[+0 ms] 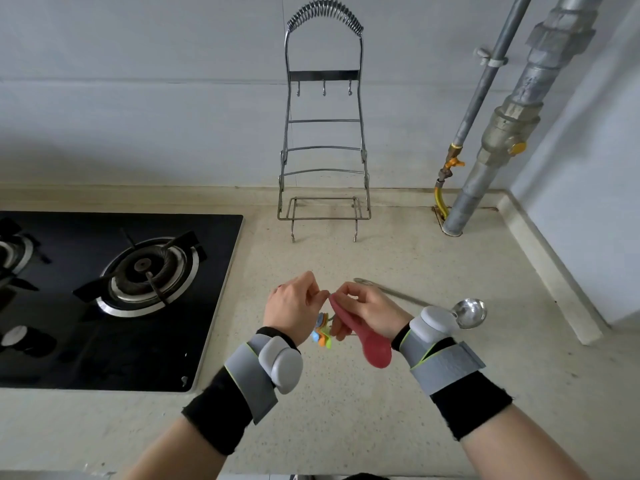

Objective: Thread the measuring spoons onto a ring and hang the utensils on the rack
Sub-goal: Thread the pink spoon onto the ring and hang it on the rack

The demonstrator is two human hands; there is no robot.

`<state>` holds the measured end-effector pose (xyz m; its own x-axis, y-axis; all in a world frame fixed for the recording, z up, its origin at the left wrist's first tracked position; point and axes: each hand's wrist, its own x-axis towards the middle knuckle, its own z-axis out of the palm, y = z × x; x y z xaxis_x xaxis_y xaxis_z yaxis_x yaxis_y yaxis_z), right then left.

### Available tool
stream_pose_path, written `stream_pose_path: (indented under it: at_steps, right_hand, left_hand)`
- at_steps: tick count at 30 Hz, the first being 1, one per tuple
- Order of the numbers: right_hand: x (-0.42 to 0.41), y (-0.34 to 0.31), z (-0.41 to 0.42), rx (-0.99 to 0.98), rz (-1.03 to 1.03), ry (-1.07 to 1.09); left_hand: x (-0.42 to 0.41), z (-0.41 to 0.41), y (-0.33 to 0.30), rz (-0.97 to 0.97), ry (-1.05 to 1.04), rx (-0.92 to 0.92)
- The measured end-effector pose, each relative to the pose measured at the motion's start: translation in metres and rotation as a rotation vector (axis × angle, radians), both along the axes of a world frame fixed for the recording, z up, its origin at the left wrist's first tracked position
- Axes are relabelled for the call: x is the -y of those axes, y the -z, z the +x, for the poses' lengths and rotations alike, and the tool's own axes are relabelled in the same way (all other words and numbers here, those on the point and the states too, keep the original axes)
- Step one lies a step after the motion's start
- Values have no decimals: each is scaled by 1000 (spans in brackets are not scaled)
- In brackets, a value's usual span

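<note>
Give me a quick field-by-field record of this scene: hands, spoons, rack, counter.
left hand: pinching at the top end of the red spoon's handle, small coloured spoons hanging below it
right hand: gripping the red spoon, bowl end down
ring: too small to tell
rack: upright at the wall, three hooks bare
metal scoop: lying on the counter, right of the hands
stove: left, unlit

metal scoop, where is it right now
In the head view the metal scoop lies on the counter, right of the right hand, bowl just beyond that wrist.
</note>
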<state>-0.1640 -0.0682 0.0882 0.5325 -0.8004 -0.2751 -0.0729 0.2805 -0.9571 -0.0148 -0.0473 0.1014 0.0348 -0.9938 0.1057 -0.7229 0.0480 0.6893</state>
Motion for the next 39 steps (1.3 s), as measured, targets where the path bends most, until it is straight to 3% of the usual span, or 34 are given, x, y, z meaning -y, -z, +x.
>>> stream_pose_path:
  at_steps: [14, 18, 24, 28, 35, 39]
  right_hand:
    - [7, -6, -12, 93, 311, -47]
    - [5, 1, -12, 105, 255, -28]
    - [-5, 14, -12, -121, 4, 39]
    - [-3, 11, -7, -246, -228, 163]
    - [-5, 2, -6, -114, -262, 238]
    - [-4, -3, -3, -112, -291, 256]
  left_hand:
    - [-14, -5, 6, -250, 95, 148]
    - [-14, -3, 8, -251, 111, 39]
    - [-13, 0, 11, -127, 156, -188]
    - [-11, -1, 10, 16, 30, -377]
    - [-8, -4, 8, 57, -131, -740]
    - [-8, -8, 9, 48, -142, -768]
